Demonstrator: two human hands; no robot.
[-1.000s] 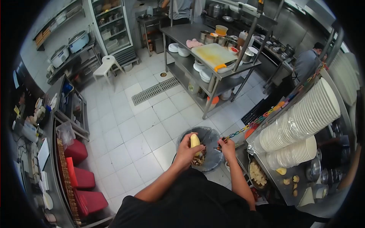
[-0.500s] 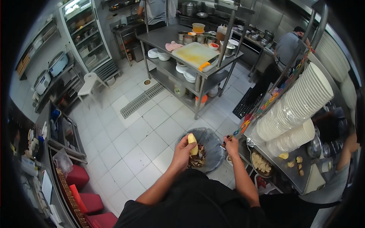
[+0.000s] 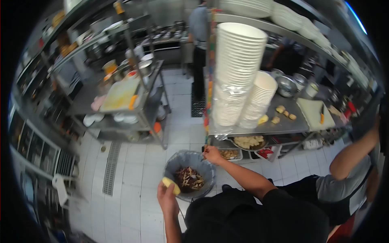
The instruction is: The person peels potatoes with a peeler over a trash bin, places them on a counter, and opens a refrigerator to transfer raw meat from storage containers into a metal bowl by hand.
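In the lower middle of the frame, the left hand [image 3: 167, 196] is closed on a yellow peeled piece [image 3: 172, 186], which lies slantwise across the top of the grip, its upper surface bare and its underside partly covered by the fingers; in the view it overlaps the left rim of a lined bin [image 3: 209, 172], with dark and pale peelings [image 3: 189, 178] inside; the right hand [image 3: 212, 155], by the bin's upper right rim, has its fingers drawn together on a small dark object [image 3: 204, 149], too small and blurred to make out; right of centre, a pan of pale chunks [image 3: 249, 141] sits below the counter [image 3: 295, 107], its far side hidden by the counter's edge; at the right, another person's arm [image 3: 353, 157] runs into the dark border, where the hand cannot be made out.
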